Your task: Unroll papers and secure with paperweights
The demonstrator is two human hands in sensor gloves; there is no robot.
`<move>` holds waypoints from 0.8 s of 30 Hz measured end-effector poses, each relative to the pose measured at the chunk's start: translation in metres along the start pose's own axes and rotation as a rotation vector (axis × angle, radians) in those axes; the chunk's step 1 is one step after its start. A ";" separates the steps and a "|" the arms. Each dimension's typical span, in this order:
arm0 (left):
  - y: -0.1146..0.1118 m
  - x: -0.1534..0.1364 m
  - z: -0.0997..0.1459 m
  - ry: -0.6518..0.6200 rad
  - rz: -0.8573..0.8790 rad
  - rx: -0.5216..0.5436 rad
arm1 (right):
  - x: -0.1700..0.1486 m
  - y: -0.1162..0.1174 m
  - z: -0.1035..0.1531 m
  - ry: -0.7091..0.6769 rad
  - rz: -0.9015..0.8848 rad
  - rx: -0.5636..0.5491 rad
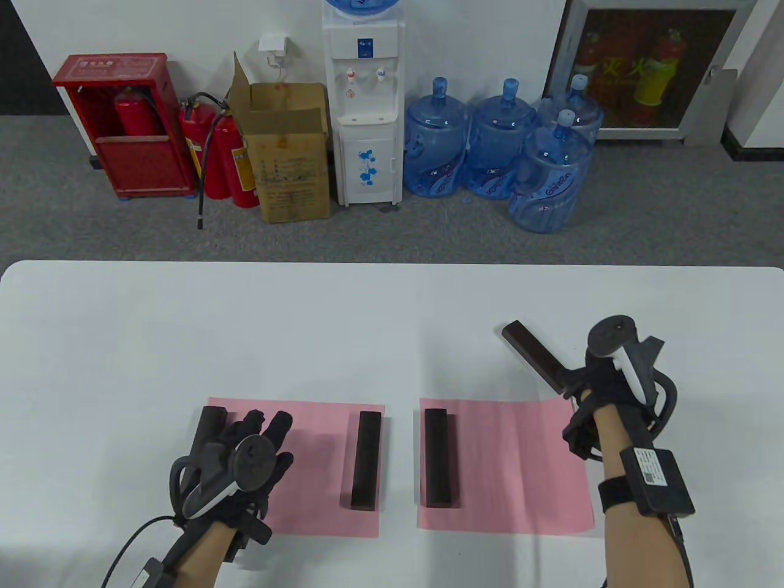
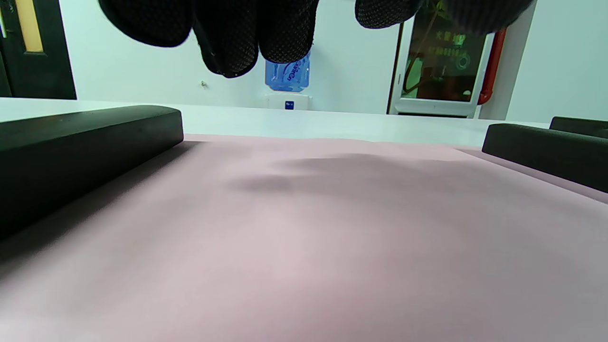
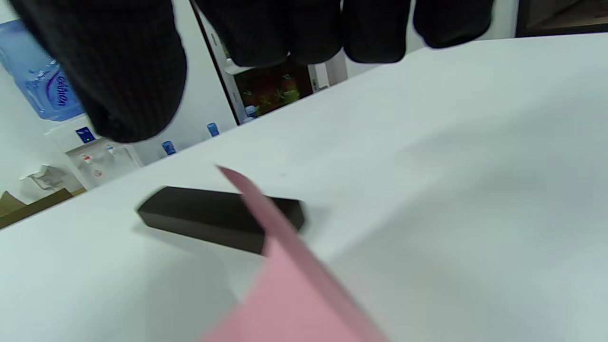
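Observation:
Two pink papers lie flat side by side on the white table [image 1: 184, 331]. The left paper [image 1: 318, 484] carries a dark bar paperweight at its left edge [image 1: 209, 425] and another at its right edge [image 1: 366, 459]. My left hand [image 1: 266, 432] hovers open over it with fingers spread, beside the left bar [image 2: 85, 142]. The right paper [image 1: 508, 465] has one bar on its left edge [image 1: 442, 458]. A fourth bar [image 1: 536, 357] lies slanted on the bare table. My right hand [image 1: 582, 401] is open and empty over the right paper's far right corner, which curls up [image 3: 285, 266] in front of that bar [image 3: 209, 216].
The table's far edge [image 1: 392, 264] borders grey carpet. Beyond it stand a water dispenser [image 1: 364, 104], several blue water jugs [image 1: 496, 147], a cardboard box [image 1: 288, 153] and red fire extinguishers [image 1: 220, 153], all off the table.

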State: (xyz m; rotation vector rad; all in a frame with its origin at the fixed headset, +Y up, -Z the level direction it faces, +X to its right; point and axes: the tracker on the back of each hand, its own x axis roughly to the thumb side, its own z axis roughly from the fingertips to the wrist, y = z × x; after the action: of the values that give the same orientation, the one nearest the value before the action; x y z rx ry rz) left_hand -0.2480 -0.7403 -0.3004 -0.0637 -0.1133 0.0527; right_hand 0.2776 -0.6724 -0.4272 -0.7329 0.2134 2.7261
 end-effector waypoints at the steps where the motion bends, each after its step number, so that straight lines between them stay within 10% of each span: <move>1: 0.000 -0.001 0.000 0.001 0.002 -0.003 | 0.013 0.000 -0.005 -0.001 0.023 0.011; 9: -0.001 -0.003 0.001 0.016 0.010 -0.041 | 0.088 0.039 -0.045 0.039 0.334 0.109; 24: -0.002 -0.007 0.000 0.027 0.021 -0.064 | 0.082 0.082 -0.069 0.053 0.517 0.025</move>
State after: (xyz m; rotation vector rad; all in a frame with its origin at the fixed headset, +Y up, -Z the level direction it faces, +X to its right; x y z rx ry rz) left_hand -0.2553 -0.7431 -0.3013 -0.1300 -0.0875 0.0696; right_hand 0.2148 -0.7436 -0.5236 -0.8383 0.5122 3.1786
